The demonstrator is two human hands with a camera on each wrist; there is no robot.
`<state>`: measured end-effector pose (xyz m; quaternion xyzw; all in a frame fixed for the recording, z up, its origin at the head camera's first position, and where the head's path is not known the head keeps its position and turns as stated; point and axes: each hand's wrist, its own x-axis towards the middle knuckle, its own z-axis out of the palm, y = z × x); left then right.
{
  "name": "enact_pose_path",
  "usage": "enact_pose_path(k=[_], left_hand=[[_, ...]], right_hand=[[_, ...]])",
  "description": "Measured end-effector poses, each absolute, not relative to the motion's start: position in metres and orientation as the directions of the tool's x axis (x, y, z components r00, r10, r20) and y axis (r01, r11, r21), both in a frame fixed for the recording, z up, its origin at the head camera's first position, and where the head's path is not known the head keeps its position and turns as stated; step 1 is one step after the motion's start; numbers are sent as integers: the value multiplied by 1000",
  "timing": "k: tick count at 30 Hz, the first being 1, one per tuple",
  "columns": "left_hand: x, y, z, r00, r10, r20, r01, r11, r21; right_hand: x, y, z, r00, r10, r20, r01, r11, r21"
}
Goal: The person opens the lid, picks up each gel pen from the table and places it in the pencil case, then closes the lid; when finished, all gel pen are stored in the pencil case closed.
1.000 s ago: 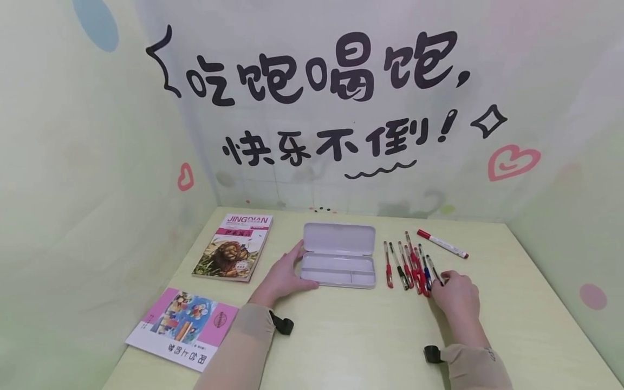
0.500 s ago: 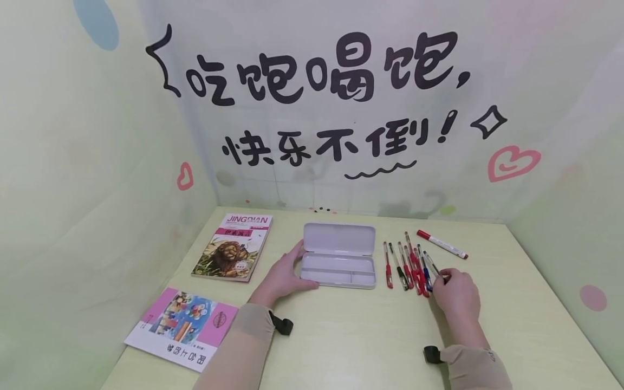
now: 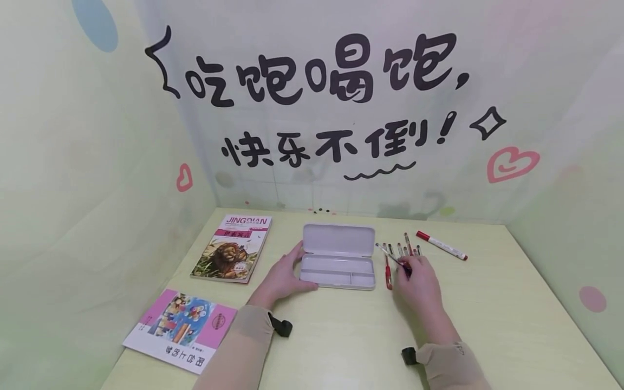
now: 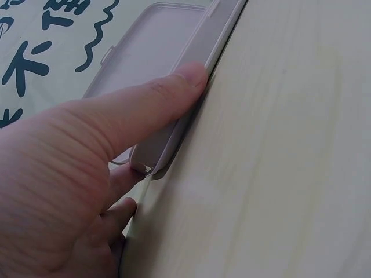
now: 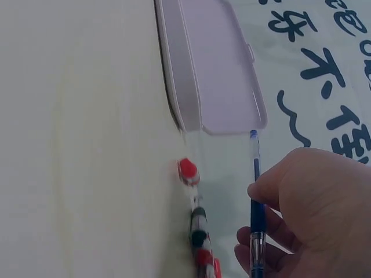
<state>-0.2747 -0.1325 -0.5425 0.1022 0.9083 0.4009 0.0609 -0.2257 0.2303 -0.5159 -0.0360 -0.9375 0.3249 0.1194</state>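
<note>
An open pencil case (image 3: 338, 264) lies on the table, its lid raised at the back and its compartments bare. My left hand (image 3: 283, 279) holds its left end, thumb on the front rim and fingers at the side; the left wrist view shows the thumb (image 4: 168, 92) over that rim. My right hand (image 3: 420, 287) pinches a blue gel pen (image 5: 257, 217) just right of the case, its clear end pointing up toward the lid. Below that hand lie several gel pens (image 3: 388, 271), mostly red-gripped, partly hidden by it.
A red-capped marker (image 3: 442, 245) lies behind the pens at the right. At the left are a book with a lion cover (image 3: 231, 249) and a pink-and-white book (image 3: 180, 330). A printed wall (image 3: 341, 195) stands along the table's back edge.
My right hand has lifted the blue pen from the right side of the pile and carried it left, over the other pens toward the case. The left hand stays in place.
</note>
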Motion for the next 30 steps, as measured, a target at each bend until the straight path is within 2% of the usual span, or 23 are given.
enact_pose_path(k=[17, 30], left_hand=[[-275, -134, -543, -971, 238, -14, 148, 646, 749], [-274, -133, -542, -972, 234, -17, 144, 651, 745]], right_hand=[[-247, 149, -520, -972, -101, 210, -207, 790, -577], [-251, 126, -519, -974, -194, 113, -225, 828, -514]])
